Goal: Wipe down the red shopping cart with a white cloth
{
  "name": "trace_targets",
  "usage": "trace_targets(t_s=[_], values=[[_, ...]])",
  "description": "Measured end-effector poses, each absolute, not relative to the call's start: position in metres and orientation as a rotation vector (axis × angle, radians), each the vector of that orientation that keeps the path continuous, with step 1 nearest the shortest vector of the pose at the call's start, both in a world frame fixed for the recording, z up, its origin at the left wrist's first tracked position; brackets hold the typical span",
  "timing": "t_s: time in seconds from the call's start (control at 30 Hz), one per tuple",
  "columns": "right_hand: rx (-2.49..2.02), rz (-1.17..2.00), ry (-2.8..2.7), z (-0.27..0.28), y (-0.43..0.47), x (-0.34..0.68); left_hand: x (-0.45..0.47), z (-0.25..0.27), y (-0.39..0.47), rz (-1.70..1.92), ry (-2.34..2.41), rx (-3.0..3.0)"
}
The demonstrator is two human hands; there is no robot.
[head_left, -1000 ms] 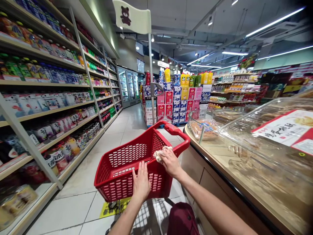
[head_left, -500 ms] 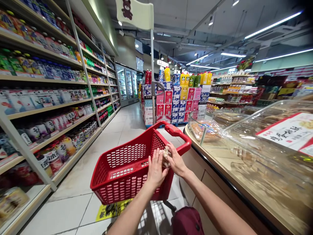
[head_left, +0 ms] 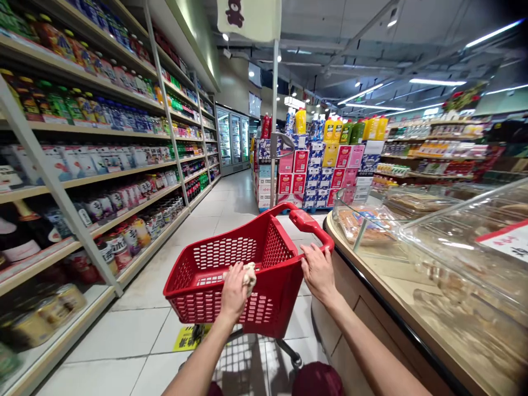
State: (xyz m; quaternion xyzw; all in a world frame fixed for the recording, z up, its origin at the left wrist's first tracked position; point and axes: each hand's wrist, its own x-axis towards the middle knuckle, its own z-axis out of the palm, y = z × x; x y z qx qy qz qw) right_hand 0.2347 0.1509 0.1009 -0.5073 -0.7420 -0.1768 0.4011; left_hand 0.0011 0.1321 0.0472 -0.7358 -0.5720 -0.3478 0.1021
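A red plastic shopping cart (head_left: 264,313) with perforated basket walls stands in front of me, turned sideways. My left hand (head_left: 234,291) is closed round a crumpled cream-coloured cloth (head_left: 249,276), at the near rim of the basket. Part of the cloth bunches out beyond the fingers. On the right, my right hand (head_left: 319,275) curls its fingers over the near end of the cart's handle (head_left: 329,242). Its palm side is hidden from view.
Drink shelves (head_left: 136,173) line the left side. A glass-covered food counter (head_left: 367,264) runs close on the right of the cart. Stacked drink cartons (head_left: 322,170) and a pole with a bear sign (head_left: 248,19) stand ahead. A yellow floor sticker (head_left: 187,337) lies under the cart.
Both hands were together at the cloth. Now the left hand has moved left with it to the basket rim, while the right has let go and moved to the cart's handle.
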Motion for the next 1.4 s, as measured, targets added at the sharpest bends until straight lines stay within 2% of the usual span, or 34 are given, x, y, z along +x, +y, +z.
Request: trace_targets(t_s=[0.17,0.4,0.6,0.8,1.03,1.2,1.4], values=[[-1.213,-0.455,-1.922,0.095,0.146,0.214,0.040,0.058,0.144,-1.042,-1.595,-2.296],[-1.240,-0.479,-1.884,0.089,0.153,0.212,-0.067,0.043,0.118,-0.984,-1.814,-2.071],[-1.173,-0.360,-2.030,0.087,0.144,0.180,-0.005,0.040,0.134,-1.008,-1.544,-2.335],[-1.170,-0.368,-2.005,0.083,0.143,0.184,-0.071,0.030,0.114,-0.898,-1.673,-2.207],[-1.113,-0.346,-2.129,0.071,0.137,0.162,-0.038,0.033,0.117,-0.867,-1.611,-2.290],[-1.159,-0.332,-2.100,0.068,0.136,0.162,-0.103,0.031,0.091,-0.856,-1.834,-2.053],[-1.115,-0.329,-2.135,0.063,0.129,0.147,-0.056,0.022,0.110,-0.835,-1.667,-2.196]])
